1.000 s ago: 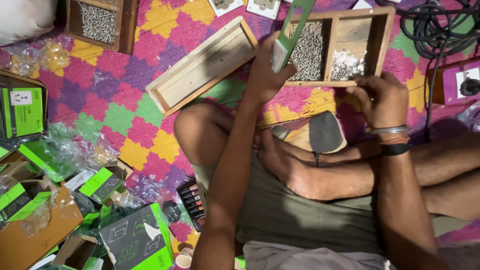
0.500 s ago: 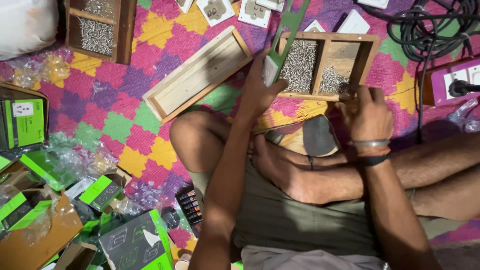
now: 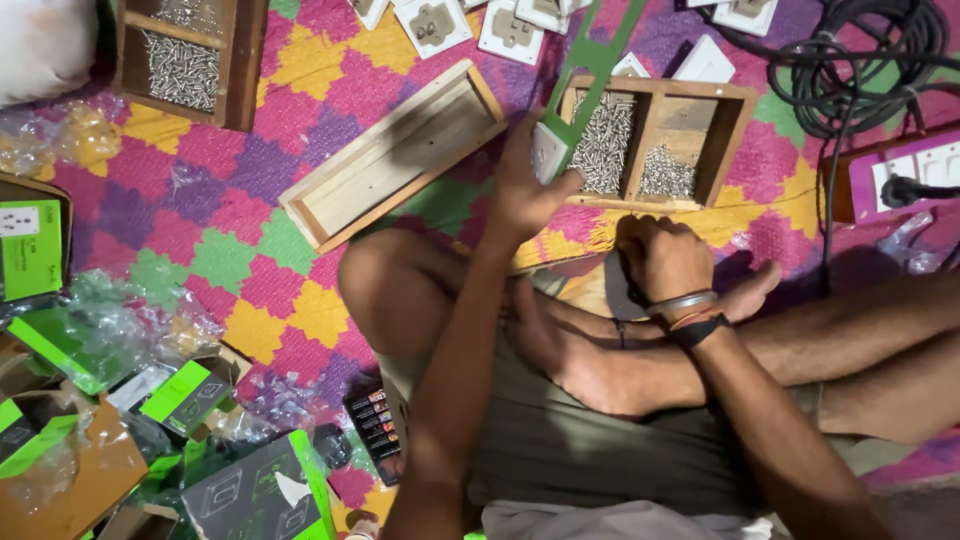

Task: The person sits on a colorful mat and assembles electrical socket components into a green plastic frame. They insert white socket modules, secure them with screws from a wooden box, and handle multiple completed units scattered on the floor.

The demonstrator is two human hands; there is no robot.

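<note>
**Strip in the left hand, fist at the tray's edge**

Strip of green plastic [image 3: 590, 75] is standing in my left hand [image 3: 522, 190]; I am pinching its lower end, where a small white switch module [image 3: 548, 152] is sitting, and the rest is running up toward 1 o'clock across the wooden tray [image 3: 737, 130]. The grip is narrow, thumb and fingers closing on the strip's foot.

My right hand [image 3: 660, 258] is curling into a fist just below the tray's near wall, at 5 o'clock from the left. Something dark is showing beneath it, but I cannot tell whether the fingers are holding anything.

The tray is carrying two heaps of screws [image 3: 604, 140], the larger one directly under the strip. At 9 o'clock from it an empty wooden box [image 3: 395, 160] is lying aslant on the patterned mat [image 3: 200, 210]. White socket plates [image 3: 505, 25] are lying at 12 o'clock, a black cable coil [image 3: 860, 60] at 2 o'clock, green cartons [image 3: 185, 395] at 8 o'clock.

Risks as I am judging them: the strip is long and held only at one end, so a slack pinch could be letting it swing into the screws and scatter them. The module could be slipping from its seat if I am tilting it further. My knee is sitting close to the tray; a shift could be nudging it.
</note>
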